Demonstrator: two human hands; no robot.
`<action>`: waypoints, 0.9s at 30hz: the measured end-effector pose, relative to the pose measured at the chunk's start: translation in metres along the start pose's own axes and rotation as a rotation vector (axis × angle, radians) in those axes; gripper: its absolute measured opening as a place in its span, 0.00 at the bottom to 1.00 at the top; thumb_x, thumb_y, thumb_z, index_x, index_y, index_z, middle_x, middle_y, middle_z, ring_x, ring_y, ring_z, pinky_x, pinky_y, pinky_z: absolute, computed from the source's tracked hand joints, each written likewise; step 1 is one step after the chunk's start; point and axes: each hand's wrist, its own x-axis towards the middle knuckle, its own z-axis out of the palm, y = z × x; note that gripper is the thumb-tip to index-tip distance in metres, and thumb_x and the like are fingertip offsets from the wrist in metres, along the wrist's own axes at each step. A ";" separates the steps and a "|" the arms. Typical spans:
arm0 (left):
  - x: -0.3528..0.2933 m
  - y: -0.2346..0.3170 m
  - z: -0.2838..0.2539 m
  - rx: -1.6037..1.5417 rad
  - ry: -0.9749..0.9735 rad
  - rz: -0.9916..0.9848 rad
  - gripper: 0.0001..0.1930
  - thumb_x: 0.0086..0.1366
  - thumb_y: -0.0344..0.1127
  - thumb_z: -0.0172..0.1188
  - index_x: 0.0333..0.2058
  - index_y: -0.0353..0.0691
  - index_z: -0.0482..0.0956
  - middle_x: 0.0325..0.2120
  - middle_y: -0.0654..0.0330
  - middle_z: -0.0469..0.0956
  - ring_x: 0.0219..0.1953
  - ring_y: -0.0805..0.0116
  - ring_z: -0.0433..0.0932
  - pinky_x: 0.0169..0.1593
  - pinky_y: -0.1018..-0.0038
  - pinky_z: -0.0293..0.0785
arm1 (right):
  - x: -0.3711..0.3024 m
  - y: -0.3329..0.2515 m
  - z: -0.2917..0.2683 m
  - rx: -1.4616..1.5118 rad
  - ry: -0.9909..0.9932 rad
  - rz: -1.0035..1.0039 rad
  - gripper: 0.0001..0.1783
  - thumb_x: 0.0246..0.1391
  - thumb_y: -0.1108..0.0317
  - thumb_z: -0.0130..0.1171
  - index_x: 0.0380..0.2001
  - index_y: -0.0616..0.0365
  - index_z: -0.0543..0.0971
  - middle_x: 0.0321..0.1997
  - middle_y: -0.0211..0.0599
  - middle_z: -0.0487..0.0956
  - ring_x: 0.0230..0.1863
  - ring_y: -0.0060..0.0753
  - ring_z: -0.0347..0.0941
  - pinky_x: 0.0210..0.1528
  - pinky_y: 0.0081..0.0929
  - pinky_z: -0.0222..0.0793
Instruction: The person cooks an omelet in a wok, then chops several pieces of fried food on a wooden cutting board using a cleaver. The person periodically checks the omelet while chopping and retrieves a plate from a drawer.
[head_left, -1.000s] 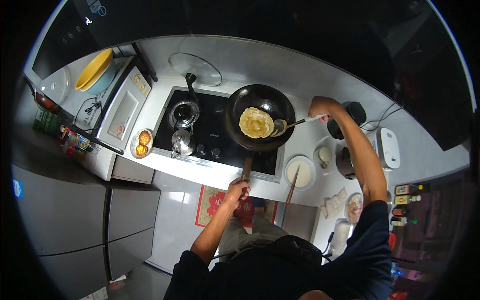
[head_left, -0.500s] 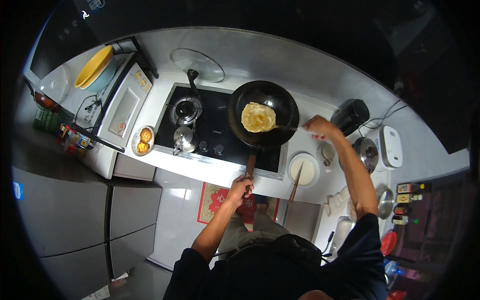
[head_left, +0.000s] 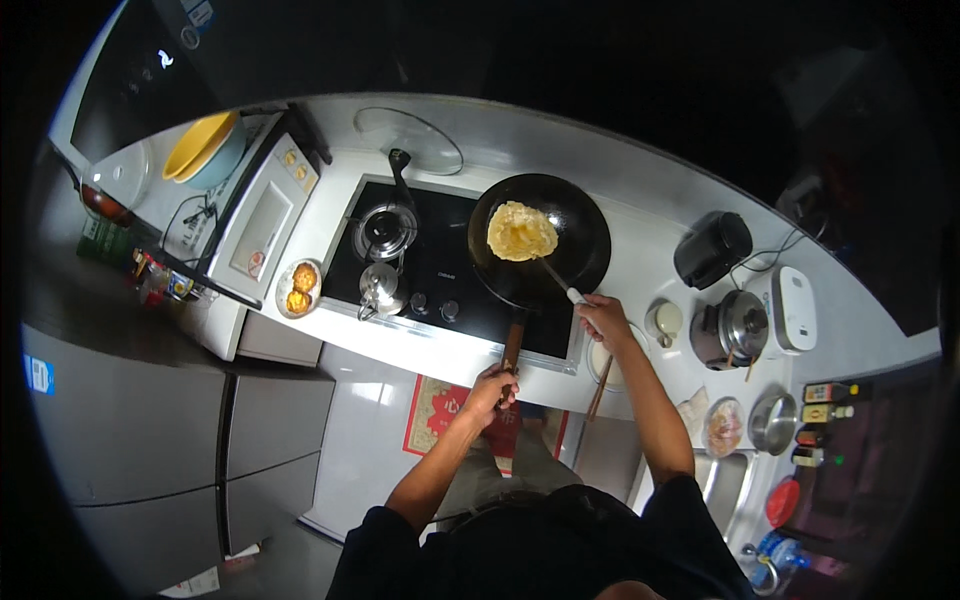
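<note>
A black wok (head_left: 560, 215) sits on the right burner of the black stove (head_left: 440, 270), with a round yellow egg pancake (head_left: 521, 231) lying in it. My left hand (head_left: 493, 385) grips the wok's wooden handle (head_left: 513, 343) at the counter's front edge. My right hand (head_left: 602, 315) holds a white-handled spatula (head_left: 560, 282) whose tip reaches the right edge of the pancake.
A small pot (head_left: 385, 228) and a metal kettle (head_left: 378, 287) stand on the stove's left side. A plate of fried pieces (head_left: 299, 288) and a white microwave (head_left: 262, 225) are further left. Chopsticks on a white plate (head_left: 603, 375), a cup (head_left: 664, 321), pots and bottles fill the right counter.
My right hand has drawn in from the far right toward the wok's near rim. The pancake has shifted toward the back left of the wok. My left hand stays on the handle.
</note>
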 end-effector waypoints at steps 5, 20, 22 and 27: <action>0.003 0.000 0.000 -0.016 -0.001 -0.007 0.07 0.61 0.29 0.60 0.39 0.40 0.74 0.22 0.62 0.75 0.20 0.74 0.71 0.19 0.79 0.60 | -0.008 0.011 0.019 0.160 0.060 -0.085 0.17 0.53 0.73 0.64 0.47 0.63 0.79 0.19 0.27 0.74 0.12 0.15 0.61 0.12 0.17 0.51; 0.004 0.001 -0.009 0.043 -0.023 -0.015 0.08 0.63 0.29 0.56 0.40 0.36 0.75 0.23 0.60 0.75 0.21 0.72 0.72 0.21 0.77 0.63 | -0.057 0.033 -0.017 -1.042 0.628 -0.974 0.28 0.45 0.73 0.64 0.54 0.60 0.79 0.26 0.41 0.77 0.26 0.43 0.77 0.24 0.36 0.72; 0.006 0.001 -0.007 0.036 -0.045 -0.020 0.07 0.63 0.29 0.57 0.40 0.37 0.74 0.23 0.60 0.76 0.21 0.72 0.73 0.21 0.77 0.64 | -0.072 0.030 -0.012 -1.234 0.688 -0.995 0.30 0.43 0.75 0.63 0.55 0.57 0.78 0.25 0.37 0.73 0.27 0.41 0.75 0.23 0.38 0.71; -0.001 -0.003 -0.012 0.081 -0.038 0.006 0.13 0.64 0.31 0.58 0.46 0.34 0.73 0.30 0.56 0.80 0.28 0.69 0.80 0.26 0.78 0.73 | -0.090 0.034 0.001 -1.242 0.713 -0.970 0.29 0.44 0.77 0.61 0.55 0.59 0.78 0.26 0.36 0.73 0.27 0.40 0.74 0.23 0.37 0.71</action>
